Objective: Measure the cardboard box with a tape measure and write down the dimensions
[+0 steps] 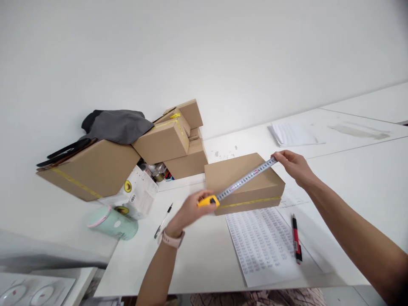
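A flat brown cardboard box (pixel 236 172) sealed with yellow tape lies on the white table (pixel 197 255). My left hand (pixel 188 212) is closed round a yellow tape measure case (pixel 208 201) at the box's near left corner. Its white blade (pixel 245 179) runs diagonally over the box top. My right hand (pixel 295 165) pinches the blade's end at the box's far right corner. A watch with a pale strap sits on my left wrist.
A printed sheet (pixel 261 246) and a red pen (pixel 296 238) lie in front of the box. A black pen (pixel 163 221), a mint green bottle (pixel 113 223), a white carton (pixel 140 193) and stacked cardboard boxes (pixel 162 142) with grey cloth (pixel 119 125) crowd the left. Papers (pixel 291 134) lie farther back.
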Demonstrator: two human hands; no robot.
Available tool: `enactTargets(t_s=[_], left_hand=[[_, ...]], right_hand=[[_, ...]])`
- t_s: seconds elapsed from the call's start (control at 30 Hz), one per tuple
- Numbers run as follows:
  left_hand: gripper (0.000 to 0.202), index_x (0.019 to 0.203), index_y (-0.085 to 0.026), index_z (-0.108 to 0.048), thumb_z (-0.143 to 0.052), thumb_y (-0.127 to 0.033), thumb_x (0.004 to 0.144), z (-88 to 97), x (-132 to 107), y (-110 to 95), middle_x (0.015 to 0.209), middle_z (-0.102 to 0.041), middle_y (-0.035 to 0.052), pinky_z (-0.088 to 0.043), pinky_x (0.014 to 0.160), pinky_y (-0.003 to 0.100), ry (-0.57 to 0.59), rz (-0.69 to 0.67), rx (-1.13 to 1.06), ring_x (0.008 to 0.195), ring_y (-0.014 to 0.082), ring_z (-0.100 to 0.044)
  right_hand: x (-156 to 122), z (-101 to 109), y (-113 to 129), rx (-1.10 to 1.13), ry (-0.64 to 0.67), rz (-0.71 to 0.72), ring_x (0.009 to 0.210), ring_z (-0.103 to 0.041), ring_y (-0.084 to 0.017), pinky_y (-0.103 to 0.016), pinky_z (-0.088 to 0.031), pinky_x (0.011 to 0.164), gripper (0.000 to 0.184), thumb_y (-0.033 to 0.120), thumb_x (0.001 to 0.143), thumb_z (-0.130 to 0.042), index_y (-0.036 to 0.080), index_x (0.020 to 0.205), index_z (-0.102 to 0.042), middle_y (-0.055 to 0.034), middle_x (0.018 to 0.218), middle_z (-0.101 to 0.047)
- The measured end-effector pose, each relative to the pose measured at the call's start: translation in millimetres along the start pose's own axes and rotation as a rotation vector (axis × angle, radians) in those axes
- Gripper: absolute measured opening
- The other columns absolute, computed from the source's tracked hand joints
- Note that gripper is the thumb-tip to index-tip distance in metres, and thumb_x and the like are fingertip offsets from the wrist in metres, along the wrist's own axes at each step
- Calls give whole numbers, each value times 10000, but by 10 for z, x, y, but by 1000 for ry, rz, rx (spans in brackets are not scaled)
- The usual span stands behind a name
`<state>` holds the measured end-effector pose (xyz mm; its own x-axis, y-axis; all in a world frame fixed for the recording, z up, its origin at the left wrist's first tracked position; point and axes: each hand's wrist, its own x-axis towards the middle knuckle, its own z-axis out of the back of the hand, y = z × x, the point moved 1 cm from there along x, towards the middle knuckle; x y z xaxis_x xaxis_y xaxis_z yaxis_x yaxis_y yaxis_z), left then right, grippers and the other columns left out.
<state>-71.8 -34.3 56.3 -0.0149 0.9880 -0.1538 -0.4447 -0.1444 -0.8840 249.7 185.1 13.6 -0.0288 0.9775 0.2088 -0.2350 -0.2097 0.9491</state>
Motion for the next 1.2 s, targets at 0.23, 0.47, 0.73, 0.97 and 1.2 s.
enactTargets(t_s=[0.23,0.47,0.73,0.97,1.2], left_hand=[[841,1287,-206,-596,-956,-401,552,-1351,-323,115,1102,-693,85,-481,821,311,513,139,-830,911,215,-680],[654,1115,-171,-643,-896,-524,626,-1662,166,-264,853,-633,38,-471,711,280,226,100,-1009,730,163,-614],[577,1017,-181,-680,-860,-558,619,-1714,97,-342,811,-581,38,-338,385,186,171,177,-942,607,131,-549],[498,878,-195,-630,-861,-555,621,-1772,109,-397,762,-563,18,-336,387,187,164,187,-956,582,121,-527],[621,1087,-182,-660,-916,-506,624,-1437,-354,-96,865,-617,18,-477,686,231,-49,-46,-774,746,136,-562]], right_hand=[[303,-550,507,-196,540,305,1019,-658,-284,-375,-510,887,457,613,903,-558,196,925,-745,-117,1105,-742],[756,-1080,411,-561,526,212,1052,-658,-284,-360,-477,935,398,417,977,-451,165,938,-757,-145,1125,-746],[744,-1038,206,-614,559,156,867,-667,-265,-352,-464,787,385,496,942,-493,224,783,-715,-65,854,-734],[710,-1056,278,-532,597,162,866,-658,-261,-346,-479,787,427,571,915,-537,212,762,-712,-62,835,-731],[441,-320,196,96,178,142,1070,-654,-257,-393,-504,984,588,704,932,-496,220,1167,-733,-114,1118,-729]])
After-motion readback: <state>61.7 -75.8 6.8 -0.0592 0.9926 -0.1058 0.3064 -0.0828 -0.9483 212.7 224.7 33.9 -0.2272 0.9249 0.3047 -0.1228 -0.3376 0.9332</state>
